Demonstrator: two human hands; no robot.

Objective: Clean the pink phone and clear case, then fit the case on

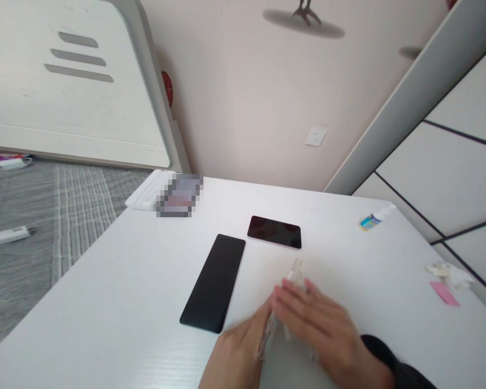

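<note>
Between my two hands, near the table's front edge, is a clear plastic phone case (295, 270). My left hand (238, 348) is closed on its left side. My right hand (322, 327) lies across the case from the right, fingers together and pressed on it, slightly blurred. Much of the case is hidden by the fingers. Left of my hands a large black phone (214, 283) lies flat, dark side up. Beyond the case a smaller dark-screened phone (274, 232) lies flat and crosswise.
On the white table (117, 286) stand a white tray (148, 190) and a blurred-out rectangular item (180, 195) at the back left. A small spray bottle (375, 219) lies right, beyond crumpled tissue (449, 274) and a pink slip (444, 293). A wall is behind.
</note>
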